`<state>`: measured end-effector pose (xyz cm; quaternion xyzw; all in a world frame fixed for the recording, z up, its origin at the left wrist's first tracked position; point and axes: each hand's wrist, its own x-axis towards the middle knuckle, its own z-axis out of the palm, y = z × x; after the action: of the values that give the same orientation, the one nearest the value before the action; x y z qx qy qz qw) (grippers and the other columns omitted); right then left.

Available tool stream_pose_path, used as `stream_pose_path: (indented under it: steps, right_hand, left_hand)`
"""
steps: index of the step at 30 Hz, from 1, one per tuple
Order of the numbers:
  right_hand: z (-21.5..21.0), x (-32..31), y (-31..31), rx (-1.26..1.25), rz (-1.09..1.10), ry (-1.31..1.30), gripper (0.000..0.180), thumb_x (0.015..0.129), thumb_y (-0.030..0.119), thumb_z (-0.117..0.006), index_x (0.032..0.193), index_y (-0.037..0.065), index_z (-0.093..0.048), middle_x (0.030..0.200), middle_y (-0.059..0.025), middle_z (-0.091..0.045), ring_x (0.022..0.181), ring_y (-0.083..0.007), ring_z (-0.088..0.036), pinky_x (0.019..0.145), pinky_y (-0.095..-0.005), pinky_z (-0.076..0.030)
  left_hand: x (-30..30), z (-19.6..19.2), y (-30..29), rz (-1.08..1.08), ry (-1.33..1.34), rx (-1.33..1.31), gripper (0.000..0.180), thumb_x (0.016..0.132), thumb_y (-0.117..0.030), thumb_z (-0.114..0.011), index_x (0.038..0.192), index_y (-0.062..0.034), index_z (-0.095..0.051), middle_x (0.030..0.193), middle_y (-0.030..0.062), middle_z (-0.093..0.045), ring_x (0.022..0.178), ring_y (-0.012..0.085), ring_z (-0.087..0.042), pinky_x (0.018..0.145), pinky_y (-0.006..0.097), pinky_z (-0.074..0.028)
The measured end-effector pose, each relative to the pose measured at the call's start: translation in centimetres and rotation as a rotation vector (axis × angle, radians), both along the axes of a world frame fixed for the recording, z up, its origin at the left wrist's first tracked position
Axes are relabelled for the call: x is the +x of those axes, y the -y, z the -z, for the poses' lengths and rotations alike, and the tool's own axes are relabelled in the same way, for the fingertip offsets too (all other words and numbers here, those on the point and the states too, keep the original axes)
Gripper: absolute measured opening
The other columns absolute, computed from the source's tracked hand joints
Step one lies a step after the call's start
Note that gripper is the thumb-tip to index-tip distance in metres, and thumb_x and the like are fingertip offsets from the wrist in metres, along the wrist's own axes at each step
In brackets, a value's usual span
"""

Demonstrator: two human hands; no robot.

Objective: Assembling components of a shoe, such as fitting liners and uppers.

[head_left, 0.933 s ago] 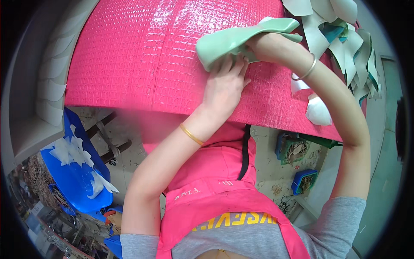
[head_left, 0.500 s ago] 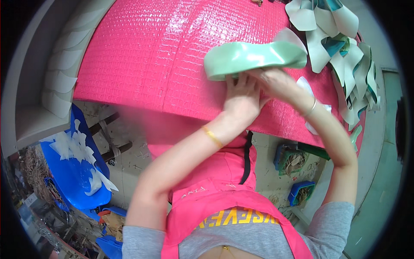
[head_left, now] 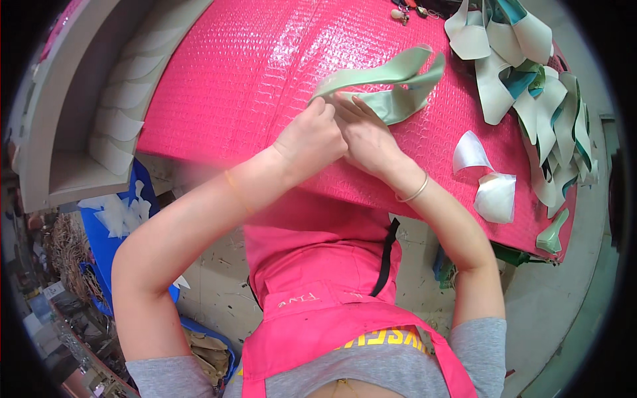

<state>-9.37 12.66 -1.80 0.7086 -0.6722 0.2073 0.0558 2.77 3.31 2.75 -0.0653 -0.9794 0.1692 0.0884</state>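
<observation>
I pinch the mint-green shoe upper (head_left: 388,89) with both hands: left hand (head_left: 310,138) closed on its near tip, right hand (head_left: 366,136) pressing beside it, pinning it flat against the pink tabletop (head_left: 225,86) for control.

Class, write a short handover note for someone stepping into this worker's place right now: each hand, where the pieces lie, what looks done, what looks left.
Left hand: closed, pinching one end of the mint green strip on the pink textured table cover.
Right hand: beside the left, fingers pressed on the same end of the strip.
The strip's far end loops up off the cover.
Pile of cut mint and white pieces at the far right; two white curved pieces nearer the right edge.
Done: cannot tell from this view.
Left: apparently the strip in hand, and probably the pile.
</observation>
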Motion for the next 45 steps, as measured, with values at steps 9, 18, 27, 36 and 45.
stream_pose_path:
  steps: [9, 18, 27, 36, 45]
  right_hand:
    - [-8.0, -2.4, -6.8, 0.853, -0.31, -0.883, 0.019, 0.067, 0.015, -0.053, 0.077, 0.001, -0.062, 0.076, -0.006, -0.055, 0.082, -0.0179, -0.049, 0.078, -0.0284, -0.036]
    - [-7.6, -1.1, -7.8, 0.783, -0.105, -0.846, 0.016, 0.068, 0.015, -0.053, 0.074, 0.006, -0.065, 0.076, -0.0051, -0.06, 0.085, -0.0175, -0.053, 0.088, -0.0267, -0.032]
    - [-9.9, -1.9, -5.2, 0.849, -0.259, -0.753, 0.019, 0.064, 0.012, -0.053, 0.074, 0.002, -0.065, 0.079, -0.0102, -0.061, 0.09, -0.0229, -0.055, 0.101, -0.0345, -0.028]
    - [-10.5, -2.3, 0.2, 0.108, 0.085, 0.507, 0.045, 0.068, 0.006, -0.066, 0.109, 0.002, -0.049, 0.104, -0.0163, -0.054, 0.098, -0.0297, -0.052, 0.086, -0.0332, -0.041]
    - [-4.9, -1.0, 4.1, 0.284, 0.12, -0.26, 0.022, 0.066, 0.007, -0.06, 0.086, 0.004, -0.05, 0.082, -0.0109, -0.054, 0.081, -0.0263, -0.054, 0.074, -0.0337, -0.041]
  left_hand:
    - [0.8, 2.4, -5.7, 0.021, -0.016, 0.25, 0.032, 0.068, -0.009, -0.053, 0.096, 0.007, -0.054, 0.096, 0.0167, -0.056, 0.096, 0.0252, -0.052, 0.089, 0.033, -0.04]
    - [0.3, 4.4, -4.3, -0.044, -0.18, 0.769, 0.048, 0.073, -0.021, -0.06, 0.116, -0.0039, -0.048, 0.12, 0.0086, -0.048, 0.11, 0.025, -0.043, 0.09, 0.036, -0.038]
    - [-3.8, 4.4, -7.3, -0.038, -0.156, 0.773, 0.039, 0.068, -0.034, -0.063, 0.095, -0.0062, -0.058, 0.099, 0.0093, -0.057, 0.093, 0.0237, -0.048, 0.077, 0.039, -0.037]
    - [2.5, 1.1, -11.0, -0.151, -0.671, 3.0, 0.029, 0.084, -0.008, -0.054, 0.113, -0.002, -0.051, 0.108, 0.006, -0.054, 0.107, 0.016, -0.047, 0.09, 0.031, -0.039]
    - [5.3, -4.4, 1.3, -0.568, -0.737, 0.838, 0.035, 0.075, -0.013, -0.063, 0.107, -0.0005, -0.054, 0.103, 0.0134, -0.054, 0.094, 0.0284, -0.05, 0.084, 0.038, -0.039]
